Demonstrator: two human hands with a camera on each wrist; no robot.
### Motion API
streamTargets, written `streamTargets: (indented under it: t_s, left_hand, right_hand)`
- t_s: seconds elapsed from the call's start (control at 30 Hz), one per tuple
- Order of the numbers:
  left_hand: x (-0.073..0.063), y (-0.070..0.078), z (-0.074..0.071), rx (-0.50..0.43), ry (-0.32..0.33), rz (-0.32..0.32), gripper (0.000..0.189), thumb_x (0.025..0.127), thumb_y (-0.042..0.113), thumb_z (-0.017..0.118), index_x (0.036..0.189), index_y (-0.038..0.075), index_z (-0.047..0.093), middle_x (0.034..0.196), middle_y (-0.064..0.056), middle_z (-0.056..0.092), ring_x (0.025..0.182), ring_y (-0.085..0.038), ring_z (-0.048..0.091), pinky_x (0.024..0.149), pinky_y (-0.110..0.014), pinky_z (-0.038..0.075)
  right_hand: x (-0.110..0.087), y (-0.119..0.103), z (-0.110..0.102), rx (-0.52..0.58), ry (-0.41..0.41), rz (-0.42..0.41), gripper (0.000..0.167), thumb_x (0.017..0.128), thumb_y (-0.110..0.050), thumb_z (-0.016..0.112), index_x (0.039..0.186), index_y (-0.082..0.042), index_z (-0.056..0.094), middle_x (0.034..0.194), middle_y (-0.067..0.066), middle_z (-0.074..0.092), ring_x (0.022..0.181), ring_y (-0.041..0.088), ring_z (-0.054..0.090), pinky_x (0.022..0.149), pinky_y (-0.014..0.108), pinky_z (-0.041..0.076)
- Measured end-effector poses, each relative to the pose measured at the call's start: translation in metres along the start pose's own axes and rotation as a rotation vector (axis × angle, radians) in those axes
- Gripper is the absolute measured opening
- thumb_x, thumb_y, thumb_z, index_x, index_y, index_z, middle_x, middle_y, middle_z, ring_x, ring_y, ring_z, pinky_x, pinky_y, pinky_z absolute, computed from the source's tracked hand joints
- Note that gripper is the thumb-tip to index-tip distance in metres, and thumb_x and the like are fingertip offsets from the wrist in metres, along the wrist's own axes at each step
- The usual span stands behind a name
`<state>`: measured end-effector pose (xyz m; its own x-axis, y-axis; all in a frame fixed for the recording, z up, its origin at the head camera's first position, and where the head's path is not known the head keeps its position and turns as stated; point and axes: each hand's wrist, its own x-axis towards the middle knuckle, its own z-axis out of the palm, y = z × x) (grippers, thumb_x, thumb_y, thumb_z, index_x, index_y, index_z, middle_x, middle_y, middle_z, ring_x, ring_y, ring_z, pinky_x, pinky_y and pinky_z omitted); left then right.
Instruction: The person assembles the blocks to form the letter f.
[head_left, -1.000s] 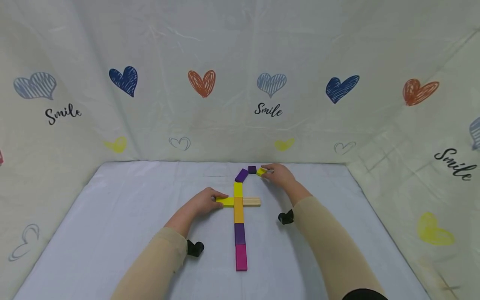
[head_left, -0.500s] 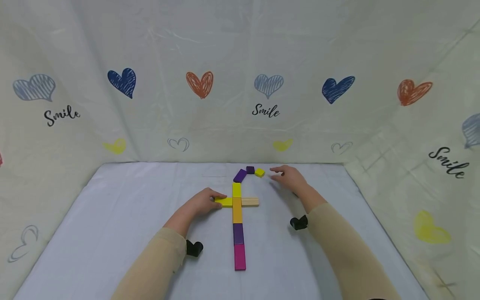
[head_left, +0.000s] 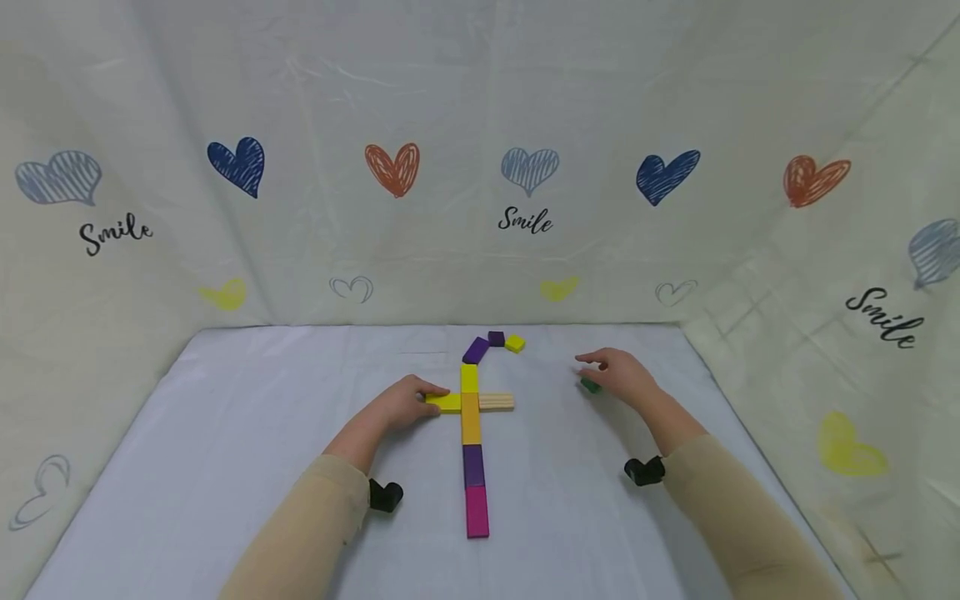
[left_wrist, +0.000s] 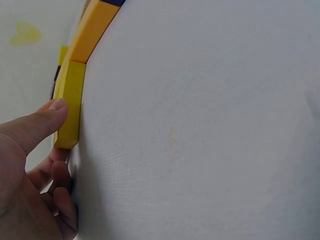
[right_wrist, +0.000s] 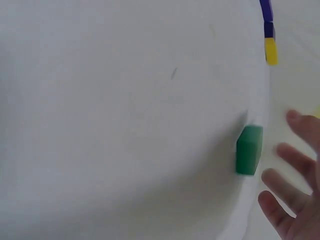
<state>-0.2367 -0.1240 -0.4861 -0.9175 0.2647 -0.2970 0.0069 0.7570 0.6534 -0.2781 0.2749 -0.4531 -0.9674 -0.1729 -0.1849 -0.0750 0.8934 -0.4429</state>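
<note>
My left hand (head_left: 405, 403) pinches the outer end of a yellow block (left_wrist: 73, 107) between thumb and fingers. The block lies flat on the cloth and meets an orange block (head_left: 470, 418) at its side. A natural-wood block (head_left: 497, 402) lies opposite. My right hand (head_left: 624, 375) hovers with spread fingers near a green block (right_wrist: 249, 150), touching nothing that I can see. In the head view that hand partly covers the green block.
Purple (head_left: 474, 465) and pink (head_left: 477, 512) blocks extend the row toward me. Beyond it come a small yellow block (head_left: 469, 378), a tilted purple one (head_left: 476, 350), a dark purple one (head_left: 497, 339) and another yellow one (head_left: 515, 343). A heart-printed sheet hangs behind.
My right hand has released the small yellow block at the far end and moved right and toward me. The green block has come into sight below it. My left hand stays put.
</note>
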Motion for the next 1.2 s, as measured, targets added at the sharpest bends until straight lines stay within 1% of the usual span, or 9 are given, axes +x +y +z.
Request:
streamTargets:
  t_s: [0.1,0.27,0.4,0.53,0.7,0.87,1.1,1.2]
  left_hand:
    - [-0.001,0.0,0.0,-0.013,0.001,-0.011,0.034,0.093,0.021,0.07,0.126,0.03,0.071,0.128,-0.006,0.058,0.119,-0.028,0.051,0.107,-0.051,0.04]
    - [-0.001,-0.001,0.001,-0.019,0.0,-0.006,0.033,0.093,0.022,0.07,0.125,0.031,0.071,0.129,-0.006,0.058,0.12,-0.028,0.051,0.107,-0.051,0.04]
    - [-0.001,-0.001,0.001,-0.02,0.004,-0.018,0.033,0.093,0.022,0.07,0.125,0.031,0.071,0.129,-0.006,0.057,0.119,-0.027,0.051,0.106,-0.051,0.04]
    - [-0.003,0.001,0.0,-0.021,0.012,-0.023,0.033,0.093,0.022,0.07,0.125,0.031,0.071,0.129,-0.006,0.057,0.117,-0.027,0.051,0.106,-0.051,0.041]
    - [-0.003,0.002,0.001,-0.018,0.017,-0.018,0.033,0.093,0.022,0.07,0.125,0.031,0.071,0.128,-0.006,0.057,0.117,-0.027,0.051,0.106,-0.05,0.041]
    - [-0.003,0.003,0.0,-0.013,0.013,-0.022,0.033,0.093,0.023,0.07,0.125,0.031,0.071,0.128,-0.007,0.057,0.116,-0.027,0.051,0.105,-0.05,0.042]
    - [-0.004,0.004,0.0,-0.008,0.015,-0.029,0.033,0.093,0.023,0.07,0.126,0.032,0.07,0.127,-0.006,0.057,0.117,-0.027,0.051,0.106,-0.05,0.04]
    - [-0.005,0.004,0.0,-0.008,0.014,-0.023,0.033,0.093,0.023,0.07,0.126,0.031,0.07,0.127,-0.006,0.057,0.116,-0.027,0.051,0.106,-0.05,0.041]
  right_hand:
    - [-0.007,0.013,-0.001,0.007,-0.001,0.013,0.043,0.097,-0.034,0.064,0.136,-0.016,0.062,0.137,0.02,0.054,0.117,0.036,0.051,0.092,0.052,0.046]
    - [-0.013,0.027,0.002,0.021,0.004,0.046,0.046,0.095,-0.035,0.067,0.136,-0.016,0.063,0.135,0.018,0.056,0.113,0.033,0.052,0.087,0.048,0.048]
    - [-0.014,0.031,0.007,0.025,-0.005,0.061,0.049,0.092,-0.036,0.07,0.136,-0.014,0.062,0.132,0.016,0.058,0.107,0.031,0.054,0.083,0.045,0.049]
    - [-0.011,0.033,0.013,0.012,0.001,0.059,0.053,0.09,-0.035,0.072,0.136,-0.012,0.061,0.128,0.015,0.06,0.105,0.031,0.055,0.083,0.045,0.048]
    - [-0.012,0.029,0.016,-0.023,0.007,0.055,0.05,0.091,-0.03,0.072,0.135,-0.009,0.061,0.124,0.016,0.062,0.104,0.031,0.057,0.087,0.048,0.049]
    - [-0.013,0.023,0.014,-0.048,0.009,0.056,0.045,0.093,-0.027,0.07,0.135,-0.011,0.063,0.124,0.016,0.063,0.104,0.031,0.057,0.089,0.05,0.049]
    - [-0.01,0.014,0.015,-0.047,0.025,0.064,0.044,0.093,-0.031,0.07,0.135,-0.016,0.064,0.124,0.014,0.063,0.102,0.029,0.056,0.087,0.047,0.049]
    - [-0.007,0.009,0.017,-0.05,0.041,0.058,0.044,0.093,-0.031,0.07,0.134,-0.016,0.064,0.123,0.014,0.064,0.1,0.028,0.056,0.084,0.046,0.05]
